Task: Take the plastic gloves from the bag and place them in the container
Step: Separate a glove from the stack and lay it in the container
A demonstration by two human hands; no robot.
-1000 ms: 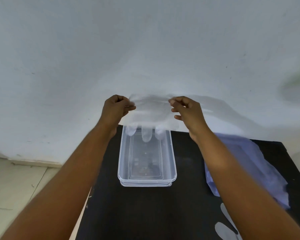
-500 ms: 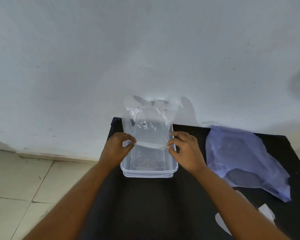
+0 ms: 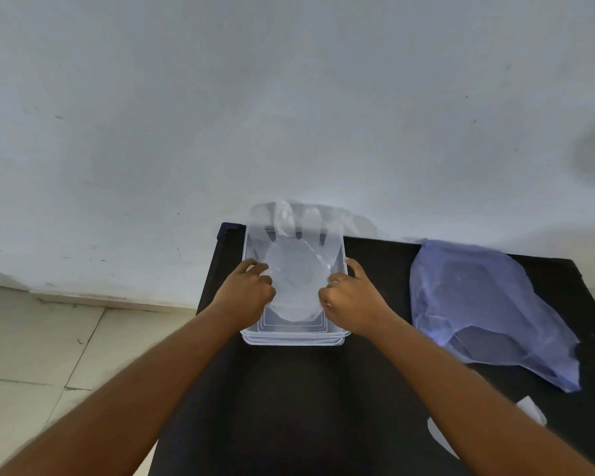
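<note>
Glove (image 3: pixel 294 269) of thin, see-through, crinkled plastic lies spread in the clear rectangular container (image 3: pixel 293 339), its finger tips draping over the far rim against the wall (image 3: pixel 289 97). Left hand (image 3: pixel 246 293) and right hand (image 3: pixel 349 302) have their fingers curled, pinching the glove's cuff at either side inside the container. The container sits on a matte black table (image 3: pixel 289 407). To the right lies a limp, wrinkled, bluish translucent bag (image 3: pixel 478 304), flattened; another pale glove (image 3: pixel 440 434) lies near it. No writing is readable.
</note>
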